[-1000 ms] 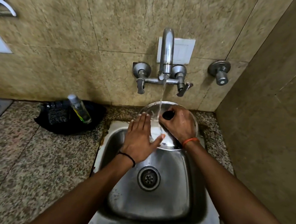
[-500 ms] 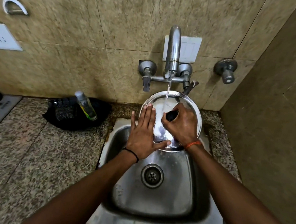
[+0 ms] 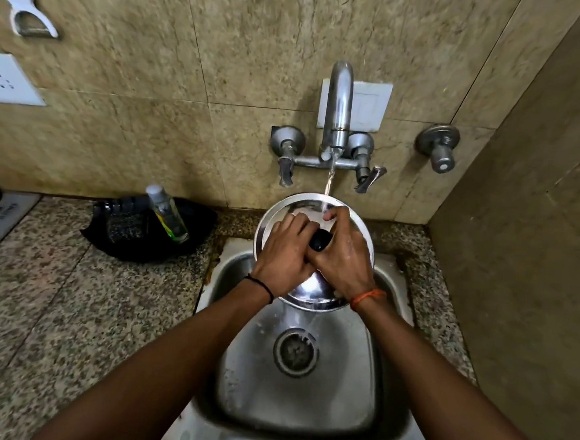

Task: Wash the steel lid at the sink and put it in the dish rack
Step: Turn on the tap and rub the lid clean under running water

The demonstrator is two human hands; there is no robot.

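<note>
The round steel lid (image 3: 284, 212) is held tilted over the back of the steel sink (image 3: 385, 364), under the running tap (image 3: 336, 120). Water falls on its upper rim and runs off its lower edge toward the drain. My right hand (image 3: 342, 258) grips the lid's black knob (image 3: 320, 239) at its middle. My left hand (image 3: 284, 253) lies flat on the lid's left face, fingers together, touching my right hand. Both hands hide most of the lid's middle. No dish rack is in view.
A black tray (image 3: 199, 220) with a clear bottle (image 3: 167, 213) and a scrubber sits on the granite counter (image 3: 69, 307) left of the sink. A side wall (image 3: 518, 270) stands close on the right. A wall valve (image 3: 437, 147) and a socket (image 3: 6, 78) are on the tiles.
The lid has risen closer to the spout. My left hand slid up and right across the lid's face, now pressed against my right hand near the knob.
</note>
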